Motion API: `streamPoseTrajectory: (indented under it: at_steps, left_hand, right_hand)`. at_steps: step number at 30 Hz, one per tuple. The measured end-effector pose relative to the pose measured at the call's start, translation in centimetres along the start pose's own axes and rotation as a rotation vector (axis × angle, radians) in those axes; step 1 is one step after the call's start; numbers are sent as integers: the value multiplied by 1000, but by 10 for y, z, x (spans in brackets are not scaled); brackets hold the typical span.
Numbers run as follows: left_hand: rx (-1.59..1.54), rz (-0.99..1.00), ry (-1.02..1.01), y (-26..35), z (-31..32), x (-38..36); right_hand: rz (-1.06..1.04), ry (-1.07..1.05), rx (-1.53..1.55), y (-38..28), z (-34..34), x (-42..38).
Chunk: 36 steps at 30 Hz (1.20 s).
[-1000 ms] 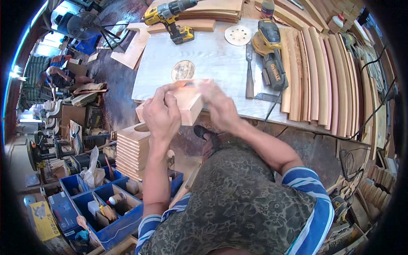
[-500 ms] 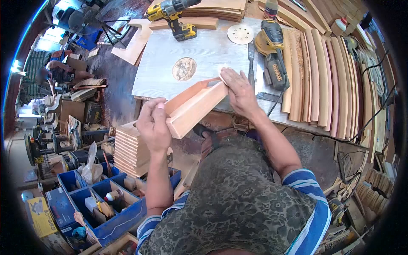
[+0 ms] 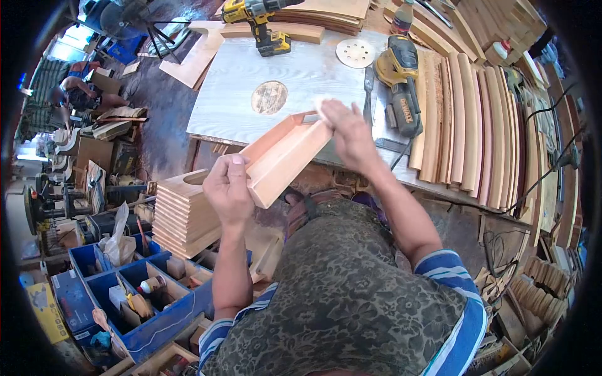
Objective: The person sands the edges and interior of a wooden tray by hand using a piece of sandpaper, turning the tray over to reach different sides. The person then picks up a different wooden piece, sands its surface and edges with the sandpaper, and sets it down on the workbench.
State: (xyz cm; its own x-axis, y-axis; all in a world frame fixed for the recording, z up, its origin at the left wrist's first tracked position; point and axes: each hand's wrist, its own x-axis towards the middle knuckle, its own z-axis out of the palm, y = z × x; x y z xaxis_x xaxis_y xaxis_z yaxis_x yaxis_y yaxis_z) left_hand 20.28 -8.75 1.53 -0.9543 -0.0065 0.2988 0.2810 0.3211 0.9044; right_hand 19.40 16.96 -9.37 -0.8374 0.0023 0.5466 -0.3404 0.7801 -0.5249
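A long, narrow wooden box (image 3: 291,156) is held aslant over the near edge of the white worktable (image 3: 219,94). My left hand (image 3: 231,191) grips its near left end, thumb on top. At the far right end is my right hand (image 3: 351,135), with a small pale piece (image 3: 321,105) under its fingers against the box's corner; what that piece is cannot be made out. A notch shows in the box's far end wall. A stack of light wooden pieces (image 3: 182,216) stands below my left hand.
A yellow drill (image 3: 260,28), a round disc with holes (image 3: 355,53) and a sander (image 3: 401,84) lie on the table. Curved wooden strips (image 3: 467,119) line its right side. A blue divided crate (image 3: 150,326) stands lower left. Another person (image 3: 81,91) sits at far left.
The box has tilted so more of its inside shows. My right hand has moved slightly left at the box's far end. The view has shifted a little.
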Motion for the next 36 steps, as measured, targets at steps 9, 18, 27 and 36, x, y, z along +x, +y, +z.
streamPoseTrajectory:
  at_steps: [9,18,27,36]
  left_hand:
    - [-28,30,11,-1,1,2]
    - [-21,33,33,-17,-2,8]
    - [50,67,13,5,11,5]
    - [20,-2,-17,-3,13,0]
  right_hand:
    - [-208,126,239,-67,-17,-8]
    - [-137,18,214,-75,-22,-6]
    - [-54,42,322,-20,-14,-1]
    - [95,-73,49,17,-12,-4]
